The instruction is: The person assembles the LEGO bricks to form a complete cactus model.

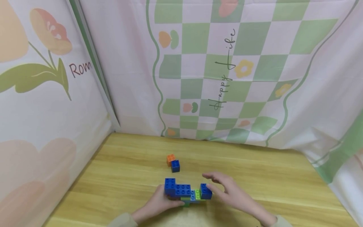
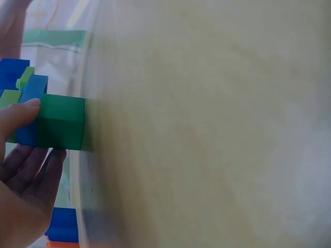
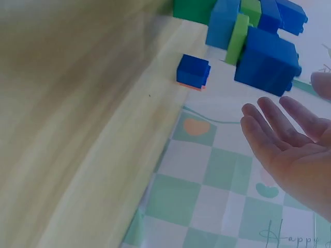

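My left hand (image 1: pixel 161 201) grips a structure of joined toy building bricks (image 1: pixel 182 190) from its left side, thumb in front and fingers behind. A dark green brick (image 2: pixel 62 121) forms its bottom, with lighter blue and lime green bricks above. Dark blue bricks top both ends, a tall one (image 1: pixel 170 186) at the left and another (image 1: pixel 206 191) at the right. Close by that right-end brick is my right hand (image 1: pixel 231 192), fingers loosely extended and holding nothing. In the right wrist view its fingertips (image 3: pixel 266 103) show just apart from the dark blue brick (image 3: pixel 266 59).
Beyond the structure, an orange brick (image 1: pixel 170 159) and a dark blue brick (image 1: pixel 175 166) sit side by side on the wooden table (image 1: pixel 127 167). A checked, printed curtain (image 1: pixel 195 66) hangs along the back edge, and a white flowered one (image 1: pixel 42 119) lines the left side.
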Motion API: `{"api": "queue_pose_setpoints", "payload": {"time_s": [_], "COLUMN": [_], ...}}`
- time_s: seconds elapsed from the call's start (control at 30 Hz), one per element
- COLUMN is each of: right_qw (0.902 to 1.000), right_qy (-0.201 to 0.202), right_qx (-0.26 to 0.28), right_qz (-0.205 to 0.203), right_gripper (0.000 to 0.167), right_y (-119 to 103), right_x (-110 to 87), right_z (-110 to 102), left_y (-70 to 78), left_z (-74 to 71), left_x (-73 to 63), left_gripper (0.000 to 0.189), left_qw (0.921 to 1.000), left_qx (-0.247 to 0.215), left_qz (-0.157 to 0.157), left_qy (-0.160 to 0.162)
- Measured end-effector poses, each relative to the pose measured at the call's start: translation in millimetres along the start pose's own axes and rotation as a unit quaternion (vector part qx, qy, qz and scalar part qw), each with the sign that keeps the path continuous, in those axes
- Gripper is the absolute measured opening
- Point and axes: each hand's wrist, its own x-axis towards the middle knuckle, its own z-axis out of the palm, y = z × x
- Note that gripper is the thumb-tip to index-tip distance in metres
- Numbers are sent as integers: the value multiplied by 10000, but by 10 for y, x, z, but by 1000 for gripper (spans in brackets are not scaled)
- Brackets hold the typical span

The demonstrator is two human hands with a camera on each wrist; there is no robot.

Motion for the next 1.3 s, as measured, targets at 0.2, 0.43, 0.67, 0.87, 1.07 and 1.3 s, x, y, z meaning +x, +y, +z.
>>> {"api": "queue_pose_setpoints", "payload": {"time_s": [0.2,0.43,0.67,0.87,1.07,1.3], "right_qw": [9987,9994,9982,9966,9946,9939], "right_qy": [393,217,-179,-453,-688,-864], "right_qx": [41,269,441,501,528,560], "right_qz": [-317,24,376,474,569,396], "right_gripper": [26,26,29,32,35,37], "right_y": [80,208,327,413,499,574], "right_x": [143,323,514,675,807,932], "right_z": [-34,-28,29,106,193,274], "left_y": [-16,-26,-38,-42,-52,-44], "left_z": [-22,-50,-81,-75,-57,-43], "left_x": [0,-5,-9,-17,-22,-20], "left_gripper": [49,53,56,54,52,49], "left_qw": [10000,10000,9999,9997,9997,9998], "left_qx": [29,34,80,168,187,192], "left_qz": [-40,-75,-102,-161,-131,-28], "left_qy": [6,2,-6,49,96,98]}}
